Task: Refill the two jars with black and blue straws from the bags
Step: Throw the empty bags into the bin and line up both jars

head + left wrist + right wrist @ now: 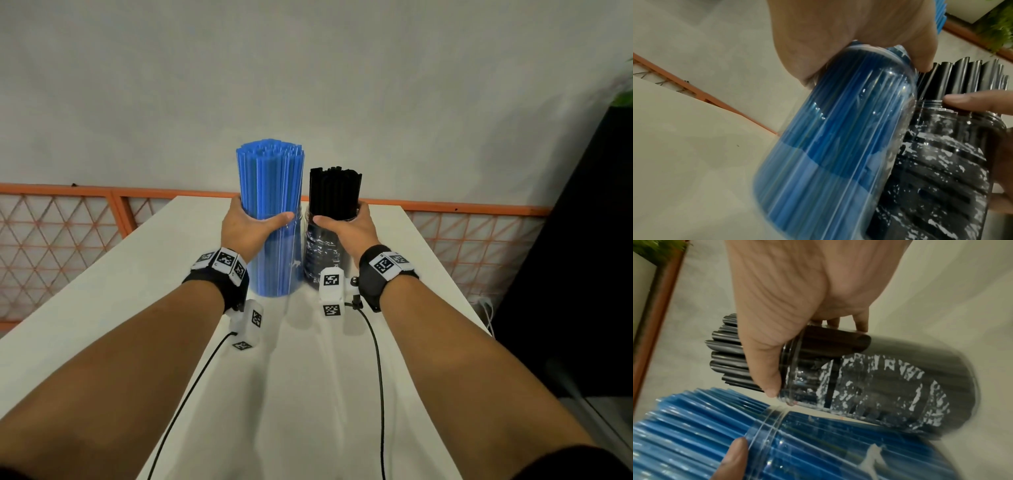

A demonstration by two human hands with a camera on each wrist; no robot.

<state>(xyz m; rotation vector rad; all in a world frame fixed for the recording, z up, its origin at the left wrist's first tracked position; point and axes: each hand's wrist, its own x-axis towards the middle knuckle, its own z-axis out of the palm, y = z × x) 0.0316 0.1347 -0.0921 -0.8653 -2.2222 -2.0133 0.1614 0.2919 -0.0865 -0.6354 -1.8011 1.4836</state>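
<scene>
Two clear jars sit side by side, nearly touching, toward the far end of the white surface (137, 291). Left hand (245, 228) has its fingers wrapped round the neck of the left jar (274, 267), thumb across the front; it's packed with blue straws (270, 178) poking way above the rim. Right hand (352, 226) grips the neck of the right jar (323, 260) the same way, that one stuffed with shorter black straws (335, 190). Both jars look upright.
</scene>
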